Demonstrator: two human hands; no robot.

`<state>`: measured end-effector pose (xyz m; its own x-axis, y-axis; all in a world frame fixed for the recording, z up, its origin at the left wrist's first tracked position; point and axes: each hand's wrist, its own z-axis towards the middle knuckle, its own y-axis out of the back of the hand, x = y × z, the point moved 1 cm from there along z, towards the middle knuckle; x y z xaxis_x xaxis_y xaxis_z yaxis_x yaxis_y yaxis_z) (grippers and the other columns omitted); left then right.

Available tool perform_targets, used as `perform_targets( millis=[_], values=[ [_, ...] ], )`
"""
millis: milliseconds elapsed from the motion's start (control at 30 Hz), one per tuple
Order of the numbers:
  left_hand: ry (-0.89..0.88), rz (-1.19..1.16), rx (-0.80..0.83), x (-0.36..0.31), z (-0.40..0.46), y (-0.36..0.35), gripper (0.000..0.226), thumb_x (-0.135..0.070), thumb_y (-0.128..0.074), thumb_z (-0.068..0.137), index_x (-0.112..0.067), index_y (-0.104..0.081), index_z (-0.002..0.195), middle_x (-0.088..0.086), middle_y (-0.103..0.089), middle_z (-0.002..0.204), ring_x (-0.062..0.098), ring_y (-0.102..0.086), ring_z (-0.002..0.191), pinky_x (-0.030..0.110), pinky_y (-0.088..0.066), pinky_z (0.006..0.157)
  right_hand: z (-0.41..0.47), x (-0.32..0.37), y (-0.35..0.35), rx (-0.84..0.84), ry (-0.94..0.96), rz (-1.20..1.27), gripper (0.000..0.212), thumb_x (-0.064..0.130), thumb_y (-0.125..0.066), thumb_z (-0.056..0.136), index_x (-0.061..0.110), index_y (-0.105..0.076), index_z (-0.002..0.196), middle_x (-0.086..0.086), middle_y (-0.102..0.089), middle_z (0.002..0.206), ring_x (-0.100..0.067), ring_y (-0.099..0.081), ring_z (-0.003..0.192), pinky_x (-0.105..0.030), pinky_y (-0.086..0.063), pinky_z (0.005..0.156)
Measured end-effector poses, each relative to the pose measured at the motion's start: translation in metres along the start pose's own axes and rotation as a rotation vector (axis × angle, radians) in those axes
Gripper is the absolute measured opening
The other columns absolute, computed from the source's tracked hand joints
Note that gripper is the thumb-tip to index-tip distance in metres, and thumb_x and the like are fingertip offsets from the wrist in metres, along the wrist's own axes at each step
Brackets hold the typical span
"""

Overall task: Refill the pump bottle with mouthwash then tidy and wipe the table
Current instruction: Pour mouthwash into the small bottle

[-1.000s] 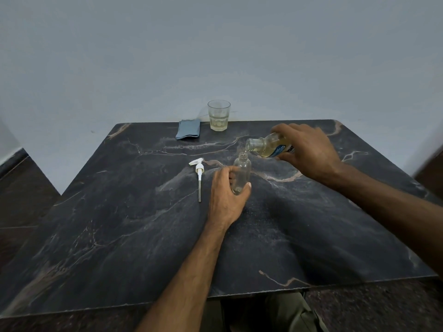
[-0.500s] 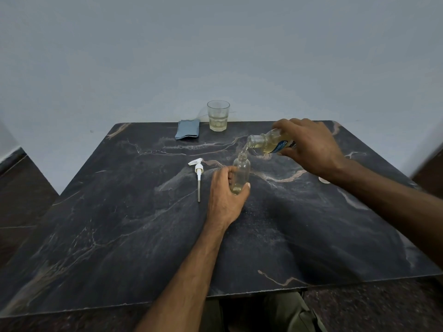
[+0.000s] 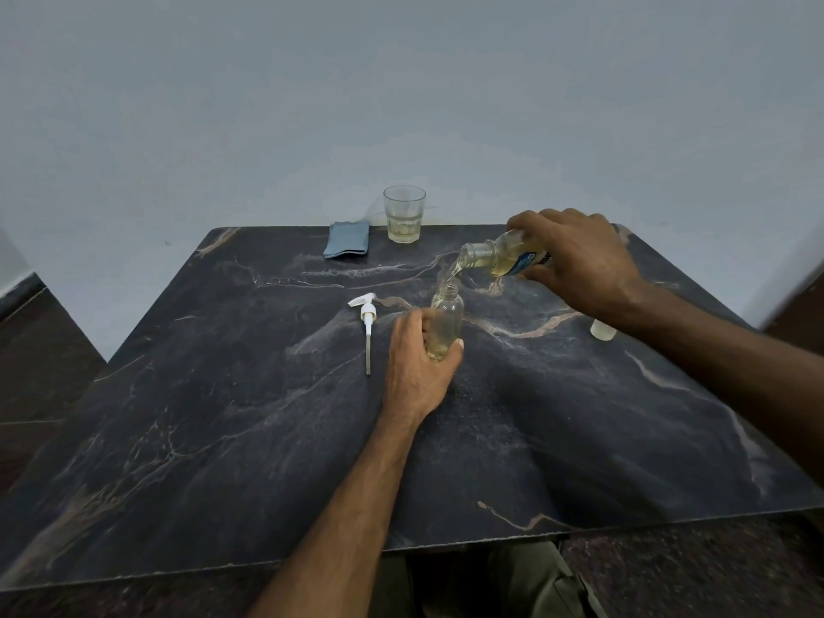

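A small clear pump bottle (image 3: 447, 315) stands upright on the dark marble table (image 3: 223, 439), its neck open. My left hand (image 3: 414, 363) grips its lower half. My right hand (image 3: 575, 256) holds the mouthwash bottle (image 3: 495, 256) tipped on its side just above, and a thin stream of pale yellow liquid runs from its mouth into the pump bottle. A little yellow liquid sits in the bottom of the pump bottle. The white pump head (image 3: 368, 321) with its long tube lies flat on the table to the left.
A folded blue cloth (image 3: 348, 244) and a glass (image 3: 404, 214) holding some pale liquid sit at the table's far edge, against the wall. A small white cap (image 3: 603, 330) rests on the table by my right forearm.
The mouthwash bottle has tipped further and liquid now flows into the pump bottle, where a yellow layer has built up. My left hand has kept its grip.
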<state>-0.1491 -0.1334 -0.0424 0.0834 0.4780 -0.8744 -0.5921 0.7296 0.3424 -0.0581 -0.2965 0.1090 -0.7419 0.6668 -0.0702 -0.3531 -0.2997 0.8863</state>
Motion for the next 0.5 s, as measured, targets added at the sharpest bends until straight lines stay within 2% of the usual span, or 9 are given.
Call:
perform_targets(
  millis=[133,300,500],
  values=[
    [0.004,0.013,-0.001,-0.0017,-0.0009,0.0007,0.042,-0.031,-0.075,0.081,-0.023,-0.052,0.115,-0.003,-0.053,0.115,0.013,-0.056,0.103,0.032,-0.054,0.085,0.0004,-0.0011,0.0006,-0.008,0.009,-0.009,0.055,0.024,-0.077,0.083,0.017,-0.053,0.132,-0.008,-0.066,0.119,-0.031,-0.06,0.105,-0.045,-0.043,0.087],
    [0.004,0.009,0.001,-0.0025,-0.0007,0.0009,0.043,-0.029,-0.075,0.081,-0.019,-0.053,0.117,-0.002,-0.054,0.114,0.015,-0.056,0.102,0.039,-0.055,0.086,-0.0007,-0.0033,0.0002,-0.02,0.012,-0.014,0.054,0.024,-0.078,0.082,0.018,-0.054,0.13,-0.008,-0.067,0.117,-0.032,-0.06,0.103,-0.043,-0.042,0.085],
    [0.001,0.017,-0.011,-0.0026,-0.0004,0.0005,0.042,-0.03,-0.076,0.08,-0.021,-0.053,0.115,-0.004,-0.055,0.111,0.013,-0.058,0.1,0.04,-0.055,0.085,-0.0019,-0.0046,0.0004,-0.034,0.022,-0.021,0.053,0.024,-0.077,0.082,0.018,-0.054,0.13,-0.007,-0.067,0.115,-0.032,-0.059,0.104,-0.042,-0.04,0.084]
  ],
)
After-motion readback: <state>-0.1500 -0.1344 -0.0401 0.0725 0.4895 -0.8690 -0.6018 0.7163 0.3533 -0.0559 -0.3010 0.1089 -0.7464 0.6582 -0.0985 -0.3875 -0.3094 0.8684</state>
